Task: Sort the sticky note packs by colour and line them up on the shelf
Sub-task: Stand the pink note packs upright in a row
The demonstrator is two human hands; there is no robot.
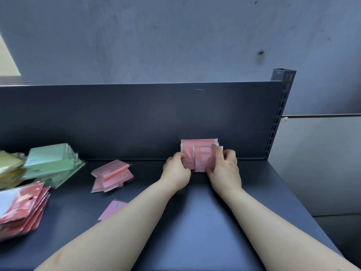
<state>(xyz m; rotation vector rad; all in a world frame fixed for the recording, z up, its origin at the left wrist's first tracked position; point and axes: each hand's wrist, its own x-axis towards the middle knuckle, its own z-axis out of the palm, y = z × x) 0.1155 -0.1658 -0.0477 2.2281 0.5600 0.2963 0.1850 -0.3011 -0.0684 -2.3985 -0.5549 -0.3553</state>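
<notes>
My left hand [176,169] and right hand [224,168], fingers curled, pinch the upright row of pink sticky note packs [197,143] at 12 o'clock on the shelf [195,222], against its back panel [136,118]. I should square the edges flush before fetching the loose pink packs [112,176] at 9 o'clock. The label print is too blurred to read.

Both hands [201,168] around upright pink packs [199,151]

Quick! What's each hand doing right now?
Left hand: fingers curled round the left end of the upright pink packs.
Right hand: fingers pinching the same packs' right end.
</notes>
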